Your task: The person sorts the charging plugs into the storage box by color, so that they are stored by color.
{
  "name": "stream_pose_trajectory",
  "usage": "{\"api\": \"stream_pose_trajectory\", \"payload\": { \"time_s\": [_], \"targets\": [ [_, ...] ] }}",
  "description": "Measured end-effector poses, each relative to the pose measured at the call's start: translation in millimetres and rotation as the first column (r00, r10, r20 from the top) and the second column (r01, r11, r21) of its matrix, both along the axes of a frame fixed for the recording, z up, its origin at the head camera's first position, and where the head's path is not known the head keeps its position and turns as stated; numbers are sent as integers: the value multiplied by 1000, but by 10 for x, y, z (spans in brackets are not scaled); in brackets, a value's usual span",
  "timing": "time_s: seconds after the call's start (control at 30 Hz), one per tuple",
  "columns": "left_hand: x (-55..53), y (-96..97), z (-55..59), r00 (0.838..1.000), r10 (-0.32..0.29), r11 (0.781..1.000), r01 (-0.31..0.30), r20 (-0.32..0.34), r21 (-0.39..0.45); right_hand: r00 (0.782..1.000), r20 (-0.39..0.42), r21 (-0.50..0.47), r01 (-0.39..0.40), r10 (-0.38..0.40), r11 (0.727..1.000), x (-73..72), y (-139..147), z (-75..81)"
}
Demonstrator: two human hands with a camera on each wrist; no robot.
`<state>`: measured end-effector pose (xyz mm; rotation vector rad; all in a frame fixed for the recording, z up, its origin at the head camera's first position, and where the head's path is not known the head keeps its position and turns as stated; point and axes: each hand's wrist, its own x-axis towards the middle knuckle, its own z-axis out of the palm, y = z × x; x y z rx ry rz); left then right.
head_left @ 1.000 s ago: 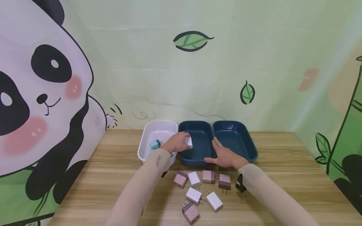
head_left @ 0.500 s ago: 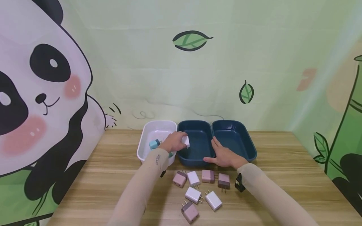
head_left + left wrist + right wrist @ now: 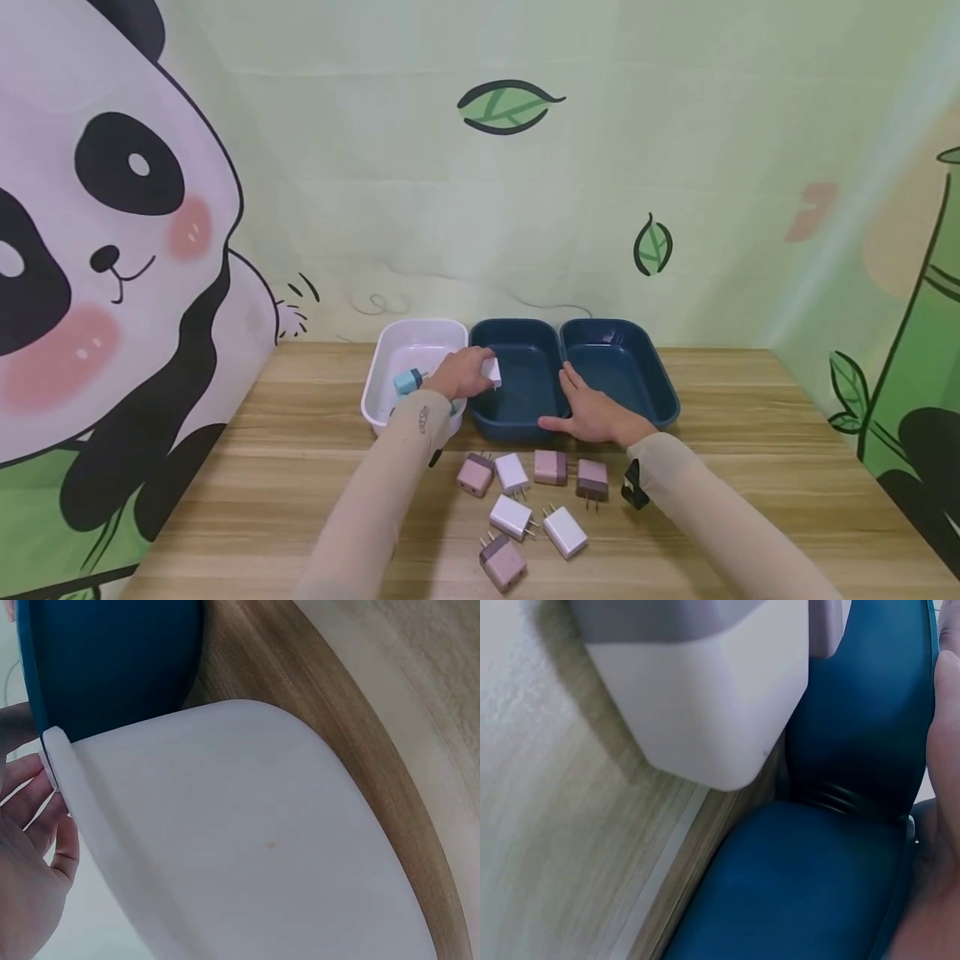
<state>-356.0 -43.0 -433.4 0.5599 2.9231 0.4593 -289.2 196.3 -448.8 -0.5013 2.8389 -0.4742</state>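
My left hand (image 3: 461,373) holds a white plug-in charger (image 3: 492,372) over the left side of the middle blue tray (image 3: 528,396), its wrist crossing the white tray (image 3: 431,354). In the left wrist view, the fingers of my left hand (image 3: 30,877) show behind the white tray's rim, and the charger is mostly hidden. My right hand (image 3: 595,414) lies with fingers spread over the adjoining rims of the middle tray and the right blue tray (image 3: 618,367). A teal charger (image 3: 408,382) lies in the white tray, its neighbours partly covered by my left arm.
In front of the trays, several chargers lie loose on the wooden table (image 3: 300,492). Some are white, like this white charger (image 3: 566,532); others are pink with dark ends, like this pink charger (image 3: 503,563). A printed cloth wall (image 3: 360,167) stands right behind the trays.
My left hand and the white charger have shifted very slightly left. My right hand stays on the rims, and the table chargers lie as before.
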Motion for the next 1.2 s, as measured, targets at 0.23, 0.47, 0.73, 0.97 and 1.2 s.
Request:
{"api": "stream_pose_trajectory", "payload": {
  "time_s": [0.23, 0.47, 0.73, 0.97, 1.2],
  "targets": [
    [-16, 14, -24, 999, -25, 999, 24, -35, -31, 1000, -3, 4, 1, -1, 1000, -5, 3, -3],
    [-13, -19, 7, 1000, -28, 1000, 28, 4, -3, 1000, 1, 8, 11, -11, 1000, -16, -12, 5],
    [102, -106, 98, 993, -115, 993, 115, 6, 31, 1000, 6, 10, 19, -19, 1000, 5, -11, 0],
    [318, -187, 160, 963, -266, 963, 267, -27, 20, 1000, -6, 16, 12, -12, 1000, 9, -2, -4],
    [585, -217, 207, 941, -337, 941, 337, -39, -3, 1000, -4, 15, 10, -10, 1000, 12, -14, -6]
  ]
}}
